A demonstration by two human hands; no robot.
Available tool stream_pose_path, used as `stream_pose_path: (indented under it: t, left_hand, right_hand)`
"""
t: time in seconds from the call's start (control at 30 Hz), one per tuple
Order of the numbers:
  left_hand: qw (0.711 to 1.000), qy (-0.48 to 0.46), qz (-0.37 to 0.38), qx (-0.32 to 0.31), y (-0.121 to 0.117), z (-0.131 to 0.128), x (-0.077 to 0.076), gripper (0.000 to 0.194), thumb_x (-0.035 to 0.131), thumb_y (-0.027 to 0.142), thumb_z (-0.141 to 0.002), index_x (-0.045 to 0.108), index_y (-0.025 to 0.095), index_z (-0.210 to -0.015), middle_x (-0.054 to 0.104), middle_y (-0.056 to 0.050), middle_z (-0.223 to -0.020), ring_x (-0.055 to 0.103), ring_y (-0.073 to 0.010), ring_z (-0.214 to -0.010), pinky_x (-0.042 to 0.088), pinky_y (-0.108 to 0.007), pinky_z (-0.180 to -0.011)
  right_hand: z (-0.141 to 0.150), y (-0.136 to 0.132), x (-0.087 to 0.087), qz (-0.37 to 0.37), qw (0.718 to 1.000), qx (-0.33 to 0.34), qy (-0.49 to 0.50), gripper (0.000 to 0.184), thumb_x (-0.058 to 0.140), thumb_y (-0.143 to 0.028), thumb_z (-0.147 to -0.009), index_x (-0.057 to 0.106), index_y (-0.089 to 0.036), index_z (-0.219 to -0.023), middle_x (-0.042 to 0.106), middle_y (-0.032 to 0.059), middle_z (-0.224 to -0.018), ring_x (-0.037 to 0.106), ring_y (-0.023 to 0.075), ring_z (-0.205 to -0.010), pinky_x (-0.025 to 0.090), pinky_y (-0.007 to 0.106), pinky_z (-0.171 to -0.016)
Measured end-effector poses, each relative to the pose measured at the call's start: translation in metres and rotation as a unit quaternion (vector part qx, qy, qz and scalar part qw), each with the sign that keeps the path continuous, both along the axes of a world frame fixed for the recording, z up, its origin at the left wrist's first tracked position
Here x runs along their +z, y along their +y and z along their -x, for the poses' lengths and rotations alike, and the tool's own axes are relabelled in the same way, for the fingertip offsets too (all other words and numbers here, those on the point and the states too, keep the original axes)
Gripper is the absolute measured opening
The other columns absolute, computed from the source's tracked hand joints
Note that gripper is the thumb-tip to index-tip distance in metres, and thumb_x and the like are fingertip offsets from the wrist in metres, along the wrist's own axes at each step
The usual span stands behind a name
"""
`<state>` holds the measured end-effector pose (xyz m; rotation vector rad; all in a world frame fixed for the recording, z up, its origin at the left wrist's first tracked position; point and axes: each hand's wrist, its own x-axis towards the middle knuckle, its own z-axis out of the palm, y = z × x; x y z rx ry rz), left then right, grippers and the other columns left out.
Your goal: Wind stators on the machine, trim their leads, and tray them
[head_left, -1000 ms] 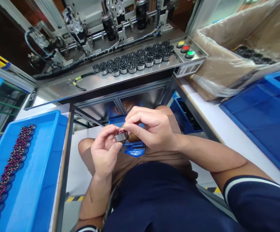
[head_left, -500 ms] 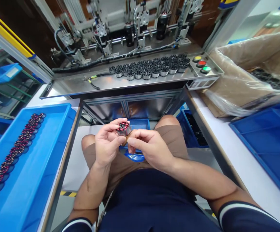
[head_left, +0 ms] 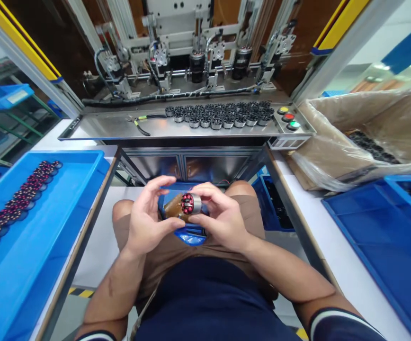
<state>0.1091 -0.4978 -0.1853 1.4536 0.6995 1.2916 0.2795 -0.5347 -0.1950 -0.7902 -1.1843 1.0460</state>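
Over my lap, my right hand (head_left: 225, 218) grips a motor stator (head_left: 195, 202) between thumb and fingers. It is a silvery ring, tipped on its side, with red windings facing left. My left hand (head_left: 144, 220) is spread beside it, fingers curved and thumb pointing at the stator; I see nothing gripped in it. Between the hands shows a brown, shiny, rounded thing (head_left: 173, 207) whose kind I cannot make out. Under the hands lies a blue bin (head_left: 181, 188), mostly covered by them.
Ahead, a metal ledge (head_left: 109, 128) carries rows of black-and-silver stators (head_left: 216, 123), cutters (head_left: 141, 124) and coloured push buttons (head_left: 288, 117). A blue tray (head_left: 49, 232) on the left holds red-wound stators (head_left: 24, 203). To the right are a plastic-lined carton (head_left: 319, 156) and a blue tray (head_left: 369, 227).
The stator has passed from my left hand into my right and turned from facing up to facing left. My left hand has let go and spread. The view has shifted slightly.
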Motion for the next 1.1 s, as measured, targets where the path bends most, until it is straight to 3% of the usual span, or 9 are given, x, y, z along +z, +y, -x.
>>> stream_pose_path:
  t: [0.07,0.17,0.37,0.5,0.6,0.8,0.87,0.97,1.1]
  left_hand:
    - [0.998,0.055,0.033,-0.013,-0.005,0.001,0.003,0.056,0.089,0.038,-0.068,0.072,0.021,-0.119,0.074,-0.009,-0.113,0.069,-0.0214,-0.104,0.054,-0.028,-0.091]
    - [0.993,0.095,0.065,-0.039,-0.011,-0.001,0.006,0.043,0.085,0.033,-0.074,0.075,0.021,-0.114,0.076,-0.008,-0.104,0.069,-0.0189,-0.088,0.055,-0.028,-0.082]
    - [0.992,0.122,-0.011,0.021,-0.009,-0.004,0.008,0.040,0.088,0.025,-0.071,0.078,0.025,-0.109,0.076,-0.006,-0.106,0.069,-0.0206,-0.094,0.054,-0.030,-0.088]
    - [0.991,0.112,-0.058,0.045,-0.007,-0.005,0.008,0.046,0.090,0.022,-0.067,0.077,0.026,-0.111,0.076,-0.005,-0.105,0.068,-0.0206,-0.097,0.054,-0.030,-0.091]
    - [0.995,0.085,-0.030,0.030,-0.009,-0.006,0.009,0.042,0.089,0.020,-0.068,0.078,0.024,-0.108,0.076,-0.007,-0.108,0.069,-0.0218,-0.100,0.056,-0.031,-0.092]
    - [0.997,-0.009,0.062,-0.053,-0.015,-0.011,0.004,0.039,0.085,0.019,-0.073,0.075,0.024,-0.111,0.076,-0.006,-0.110,0.074,-0.0171,-0.090,0.061,-0.025,-0.079]
    - [0.999,-0.001,0.021,-0.045,-0.014,-0.010,0.003,0.038,0.084,0.018,-0.075,0.074,0.024,-0.111,0.074,-0.007,-0.113,0.074,-0.0182,-0.096,0.061,-0.026,-0.081]
    - [0.988,0.092,-0.125,0.025,-0.012,-0.007,0.005,0.037,0.082,0.017,-0.076,0.072,0.021,-0.112,0.074,-0.009,-0.112,0.071,-0.0219,-0.106,0.062,-0.030,-0.086]
    - [0.892,0.264,-0.345,0.125,-0.010,-0.004,0.012,0.035,0.075,0.013,-0.081,0.068,0.020,-0.115,0.075,-0.008,-0.111,0.073,-0.0208,-0.104,0.061,-0.032,-0.091]
  right_hand:
    - [-0.005,0.000,-0.001,-0.131,0.976,-0.104,-0.140,0.033,0.083,-0.027,-0.077,0.069,-0.021,-0.106,0.070,0.0087,-0.102,0.066,0.0219,-0.095,0.057,0.039,-0.083]
    - [-0.010,-0.001,-0.001,-0.227,0.935,-0.147,-0.231,0.036,0.076,-0.018,-0.081,0.066,-0.023,-0.116,0.070,0.0097,-0.102,0.067,0.0224,-0.091,0.057,0.040,-0.077]
    - [-0.020,-0.003,0.009,-0.221,0.947,-0.083,-0.218,0.037,0.077,-0.024,-0.083,0.067,-0.023,-0.119,0.068,0.0109,-0.104,0.066,0.0238,-0.096,0.058,0.041,-0.078]
    - [-0.023,-0.002,0.017,-0.211,0.958,-0.079,-0.175,0.013,0.076,-0.017,-0.084,0.074,-0.021,-0.096,0.068,0.0043,-0.084,0.065,0.0167,-0.078,0.056,0.031,-0.068]
    - [-0.020,-0.001,0.022,-0.197,0.965,-0.083,-0.149,0.011,0.071,-0.010,-0.086,0.072,-0.020,-0.082,0.066,0.0009,-0.072,0.064,0.0133,-0.068,0.053,0.027,-0.062]
    - [-0.015,-0.004,0.026,-0.153,0.975,-0.094,-0.132,0.014,0.070,-0.011,-0.085,0.069,-0.019,-0.074,0.066,0.0003,-0.068,0.063,0.0135,-0.065,0.053,0.029,-0.063]
    - [-0.018,-0.004,0.023,-0.129,0.979,-0.086,-0.132,0.014,0.070,-0.013,-0.086,0.069,-0.019,-0.073,0.066,0.0002,-0.068,0.062,0.0137,-0.065,0.054,0.030,-0.065]
    - [-0.030,-0.002,0.018,-0.052,0.986,-0.079,-0.140,0.016,0.068,-0.019,-0.089,0.067,-0.019,-0.073,0.066,0.0005,-0.071,0.062,0.0139,-0.068,0.053,0.030,-0.068]
    - [-0.043,-0.001,0.022,-0.046,0.975,-0.103,-0.190,0.016,0.072,-0.036,-0.088,0.070,-0.020,-0.086,0.069,0.0075,-0.098,0.065,0.0214,-0.096,0.055,0.039,-0.086]
